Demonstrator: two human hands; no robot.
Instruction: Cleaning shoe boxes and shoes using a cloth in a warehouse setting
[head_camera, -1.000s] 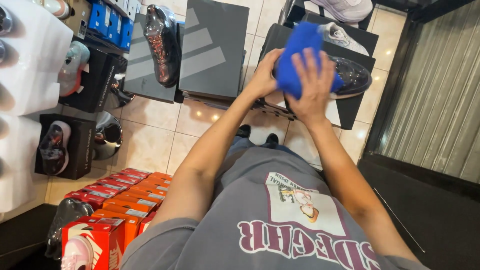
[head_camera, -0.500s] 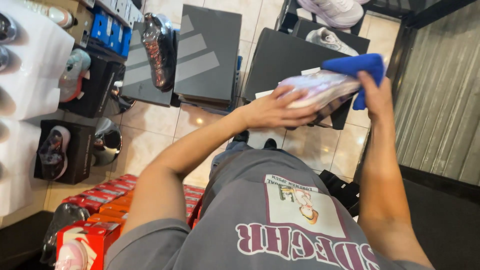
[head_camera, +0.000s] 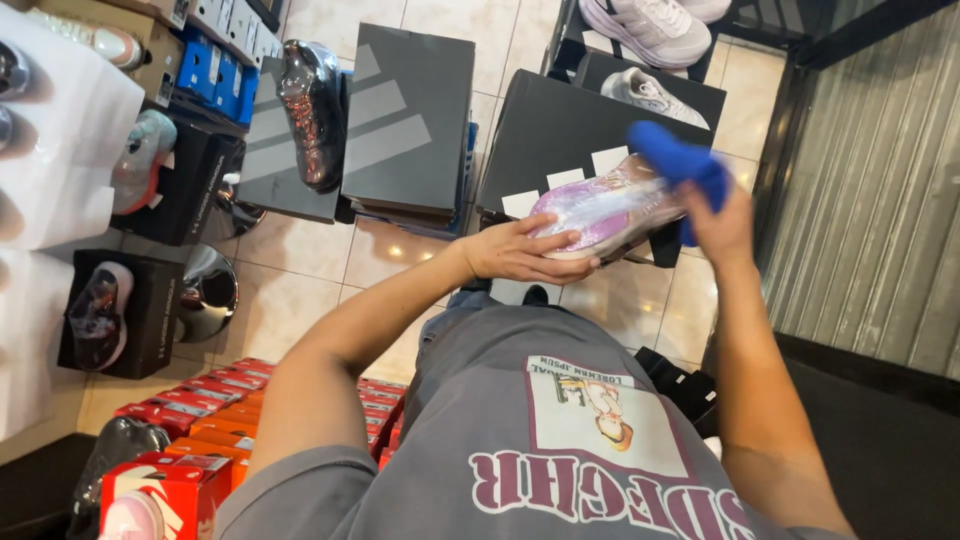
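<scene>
Plastic film wraps the pale pink-and-lilac shoe, and that slick wrap is the main hazard noted at this moment. The shoe is held in the air above the dark grey shoe box, near the box's front edge, lying roughly level with one end toward the person. The left hand closes on it from below and along its near side, fingers curled around the wrapped body. The right hand is clenched on a blue cloth, which is pressed against the far end of the shoe.

Risks, as judged from this frame:
- Slip. Film against bare fingers gives little friction; a firm push of the cloth toward the left hand could slide the shoe out of the one-handed grip.
- Drop path. Below and in front of the dark grey shoe box lies tiled floor; a fall there could scuff the shoe or split the wrap.
- Knock-on. A white shoe rests on a box just behind the dark grey shoe box; a wide swing of the cloth could nudge it.
- Tear. Rubbing hard at one spot could pucker or puncture the film.

Whether the film is already loose anywhere cannot be told.
</scene>
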